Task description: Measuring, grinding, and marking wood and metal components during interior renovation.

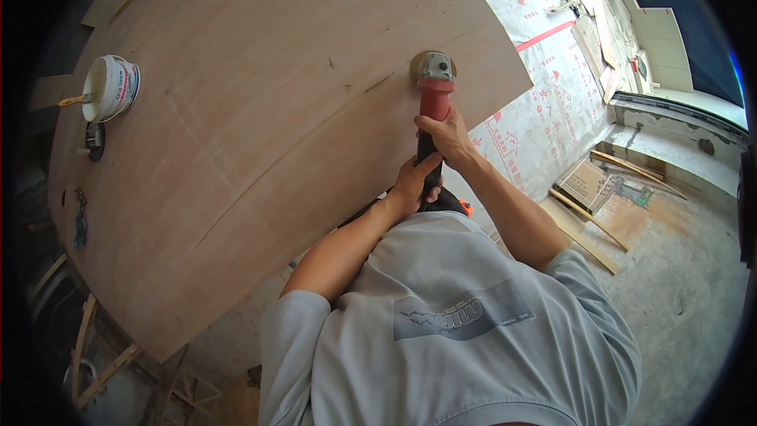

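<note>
A red and black angle grinder [436, 99] with a silver head and a round tan disc rests over the large plywood sheet [260, 110], near its right edge. My right hand [447, 134] grips the tool's body just behind the red section. Below it, my left hand [412, 184] is wrapped round the black rear part of the grinder. A small slender item [378, 83] lies on the wood left of the disc.
At the sheet's left sit a white bucket [112, 88] with a brush, a dark tool [95, 142] and a bluish tangled item [80, 217]. Printed floor covering [544, 102] borders the right. Cardboard [583, 188] and timber strips [587, 248] lie at lower right.
</note>
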The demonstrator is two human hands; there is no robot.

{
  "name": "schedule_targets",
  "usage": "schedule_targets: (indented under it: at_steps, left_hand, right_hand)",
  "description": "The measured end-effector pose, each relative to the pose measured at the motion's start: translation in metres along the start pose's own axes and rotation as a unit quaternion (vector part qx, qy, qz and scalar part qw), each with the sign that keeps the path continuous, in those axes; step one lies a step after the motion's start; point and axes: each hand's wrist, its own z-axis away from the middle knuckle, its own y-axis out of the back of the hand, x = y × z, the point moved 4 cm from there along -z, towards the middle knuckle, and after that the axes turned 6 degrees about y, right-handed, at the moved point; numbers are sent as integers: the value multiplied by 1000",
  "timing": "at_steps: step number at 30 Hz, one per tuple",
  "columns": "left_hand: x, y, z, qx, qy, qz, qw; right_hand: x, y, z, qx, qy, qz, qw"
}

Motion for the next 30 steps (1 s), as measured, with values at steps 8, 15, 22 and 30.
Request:
schedule_targets:
  at_steps: [8, 15, 22, 30]
  left_hand:
    - [6, -5, -4, -15, 10, -18, 1000]
    - [55, -9, -21, 12, -58, 26, 998]
    - [74, -9, -28, 18, -86, 34, 996]
    - [75, -6, -27, 35, -91, 34, 995]
  right_hand:
    - [1, 9, -3, 24, -13, -23, 999]
    - [-30, -10, -59, -30, 50, 14, 998]
    - [-29, -17, -88, -48, 48, 6, 998]
    - [-32, -22, -88, -64, 50, -8, 997]
